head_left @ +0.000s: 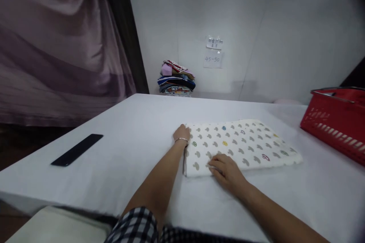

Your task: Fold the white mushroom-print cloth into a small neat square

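A white cloth (236,144) with grey mushroom prints and a few coloured ones lies folded into a flat rectangle on the white table (119,121). My left hand (181,133), with a bracelet at its wrist, is at the cloth's far left corner; its fingers are partly hidden, so its grip cannot be made out. My right hand (225,171) rests on the near edge of the cloth, fingers bent and drawn together against the fabric. Whether it pinches the edge or only presses on it is unclear.
A dark flat strip (76,150) lies on the table's left side. At the right stands a red plastic basket (333,121) with a metal handle. Beyond the far edge is a stack of folded fabrics (176,79), and paper signs (213,59) hang on the wall.
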`<state>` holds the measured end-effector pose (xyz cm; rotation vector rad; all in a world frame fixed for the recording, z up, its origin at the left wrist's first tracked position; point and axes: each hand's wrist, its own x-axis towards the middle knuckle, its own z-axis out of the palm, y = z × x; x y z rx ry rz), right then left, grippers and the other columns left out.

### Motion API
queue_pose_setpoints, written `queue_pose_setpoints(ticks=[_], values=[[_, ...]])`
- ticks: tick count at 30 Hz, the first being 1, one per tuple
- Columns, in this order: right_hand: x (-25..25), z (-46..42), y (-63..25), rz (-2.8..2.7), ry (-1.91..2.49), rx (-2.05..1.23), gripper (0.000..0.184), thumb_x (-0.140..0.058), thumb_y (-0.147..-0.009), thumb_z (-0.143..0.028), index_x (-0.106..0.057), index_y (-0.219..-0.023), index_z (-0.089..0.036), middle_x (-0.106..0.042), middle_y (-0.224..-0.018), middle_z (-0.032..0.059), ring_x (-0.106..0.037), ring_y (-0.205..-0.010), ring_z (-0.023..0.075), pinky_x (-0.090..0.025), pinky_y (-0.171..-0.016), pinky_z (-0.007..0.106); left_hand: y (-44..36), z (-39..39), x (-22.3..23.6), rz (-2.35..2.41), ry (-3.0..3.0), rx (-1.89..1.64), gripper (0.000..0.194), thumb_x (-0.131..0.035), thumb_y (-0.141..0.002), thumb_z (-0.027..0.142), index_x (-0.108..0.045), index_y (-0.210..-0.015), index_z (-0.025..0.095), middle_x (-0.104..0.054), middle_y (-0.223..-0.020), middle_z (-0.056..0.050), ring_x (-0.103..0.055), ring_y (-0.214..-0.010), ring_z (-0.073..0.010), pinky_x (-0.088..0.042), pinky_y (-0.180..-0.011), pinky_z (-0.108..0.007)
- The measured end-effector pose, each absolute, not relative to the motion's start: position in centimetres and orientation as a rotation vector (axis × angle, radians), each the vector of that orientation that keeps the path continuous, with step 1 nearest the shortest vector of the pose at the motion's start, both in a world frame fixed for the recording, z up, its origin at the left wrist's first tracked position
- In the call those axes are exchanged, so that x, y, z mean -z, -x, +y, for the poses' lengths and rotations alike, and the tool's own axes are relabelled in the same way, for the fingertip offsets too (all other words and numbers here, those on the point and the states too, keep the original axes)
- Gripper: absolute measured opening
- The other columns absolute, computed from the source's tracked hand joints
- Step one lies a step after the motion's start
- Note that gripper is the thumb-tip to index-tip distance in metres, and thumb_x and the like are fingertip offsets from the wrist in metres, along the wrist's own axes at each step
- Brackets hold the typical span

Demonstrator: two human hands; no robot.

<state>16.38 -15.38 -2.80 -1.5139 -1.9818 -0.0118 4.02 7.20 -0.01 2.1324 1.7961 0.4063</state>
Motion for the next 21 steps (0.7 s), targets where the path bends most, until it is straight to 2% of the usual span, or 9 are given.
queue_pose_setpoints(ticks=[4, 8, 11, 13, 16, 19, 21], values=[[2.4, -15.3, -16.4, -1.981, 1.530, -0.010, 0.018, -0.049, -0.087, -0.025, -0.064, -0.097, -0.023, -0.061, -0.097, 0.0060, -0.055, -0.089, 0.0195, -0.043, -0.077, 0.034, -4.1, 6.5, -0.6, 1.793, -2.160, -0.457, 0.037, -0.034, -0.089, 0.035, -0.054, -0.114, 0.016, -0.060, -0.117, -0.015, -0.058, -0.107, -0.0266, -0.045, -0.083, -0.035], [2.5, -15.0, -16.3, -1.970, 1.553, -0.015, 0.016, -0.052, -0.085, -0.024, -0.064, -0.095, -0.024, -0.061, -0.097, 0.0042, -0.054, -0.089, 0.0184, -0.042, -0.078, 0.034, -4.7, 5.3, -0.6, 1.586, -2.478, -0.664, 0.046, -0.033, -0.090, 0.037, -0.043, -0.130, 0.016, -0.046, -0.136, -0.013, -0.039, -0.127, -0.0235, -0.033, -0.102, -0.036], [2.9, -15.0, -16.1, -1.929, 1.567, -0.024, 0.016, -0.053, -0.084, -0.023, -0.064, -0.096, -0.024, -0.061, -0.097, 0.0039, -0.054, -0.090, 0.0187, -0.042, -0.079, 0.035, -5.3, 5.3, 0.2, 1.367, -2.662, -0.471, 0.050, -0.033, -0.090, 0.043, -0.041, -0.134, 0.020, -0.034, -0.146, -0.008, -0.024, -0.137, -0.0224, -0.021, -0.110, -0.043], [2.8, -15.2, -16.0, -1.900, 1.572, -0.048, 0.018, -0.054, -0.083, -0.022, -0.064, -0.098, -0.024, -0.061, -0.099, 0.0043, -0.054, -0.092, 0.0191, -0.043, -0.080, 0.036, -5.4, 5.8, 1.0, 1.367, -2.616, -0.299, 0.055, -0.031, -0.089, 0.047, -0.037, -0.137, 0.022, -0.026, -0.150, -0.006, -0.016, -0.139, -0.0238, -0.018, -0.110, -0.050], [1.8, -15.5, -16.2, -1.903, 1.538, -0.211, 0.020, -0.055, -0.084, -0.024, -0.064, -0.101, -0.024, -0.062, -0.103, 0.0039, -0.056, -0.095, 0.0178, -0.045, -0.084, 0.034, -5.4, 6.5, 1.6, 1.379, -2.579, -0.247, 0.059, -0.026, -0.089, 0.050, -0.033, -0.140, 0.022, -0.019, -0.152, -0.006, -0.011, -0.141, -0.0236, -0.017, -0.109, -0.053], [-0.1, -15.0, -17.6, -1.863, 1.547, -0.390, 0.025, -0.053, -0.087, -0.031, -0.063, -0.108, -0.023, -0.060, -0.116, 0.0051, -0.055, -0.106, 0.0170, -0.045, -0.092, 0.033, -5.4, 6.6, 1.8, 1.392, -2.587, -0.244, 0.061, -0.024, -0.089, 0.050, -0.031, -0.141, 0.020, -0.019, -0.152, -0.006, -0.010, -0.141, -0.0236, -0.017, -0.110, -0.053], [-1.4, -13.6, -19.5, -1.838, 1.650, -0.361, 0.034, -0.050, -0.089, -0.038, -0.059, -0.118, -0.023, -0.052, -0.130, 0.0066, -0.047, -0.120, 0.0196, -0.038, -0.101, 0.037, -5.3, 6.5, 1.7, 1.394, -2.592, -0.239, 0.063, -0.023, -0.088, 0.051, -0.030, -0.142, 0.018, -0.018, -0.152, -0.006, -0.010, -0.141, -0.0237, -0.016, -0.110, -0.053]])
